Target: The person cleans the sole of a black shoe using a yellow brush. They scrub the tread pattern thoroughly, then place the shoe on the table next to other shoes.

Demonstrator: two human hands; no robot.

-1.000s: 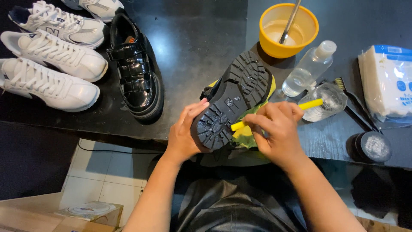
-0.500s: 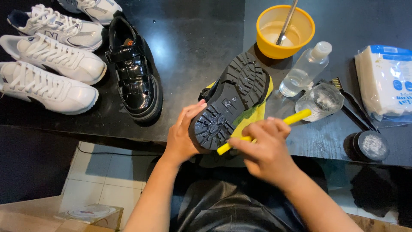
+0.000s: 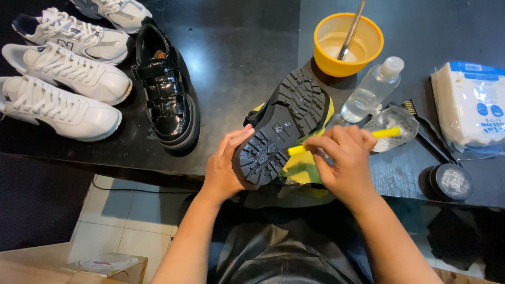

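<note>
Centre frame: left hand (image 3: pixel 227 168) clamped on upturned black shoe (image 3: pixel 284 123); right hand (image 3: pixel 344 158) gripped yellow brush (image 3: pixel 342 141) against sole.

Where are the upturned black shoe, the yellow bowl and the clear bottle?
black shoe (image 3: pixel 286 123), head view, on the lugged sole.
yellow bowl (image 3: pixel 329 62), head view, on the outer wall.
clear bottle (image 3: pixel 365 95), head view, on the body below the cap.

Your left hand (image 3: pixel 226 171) steadies the upturned shoe (image 3: pixel 281 129) at the tabletop's (image 3: pixel 236 58) near edge; your right hand (image 3: pixel 344 160) holds a brush (image 3: pixel 342 142) at its 3 o'clock. The bowl (image 3: pixel 348 44) sits at 1 o'clock of the shoe, the bottle (image 3: pixel 371 92) at 2. Another shoe (image 3: pixel 165 89) lies at 9 o'clock, sneakers (image 3: pixel 60 89) beyond it.
</note>
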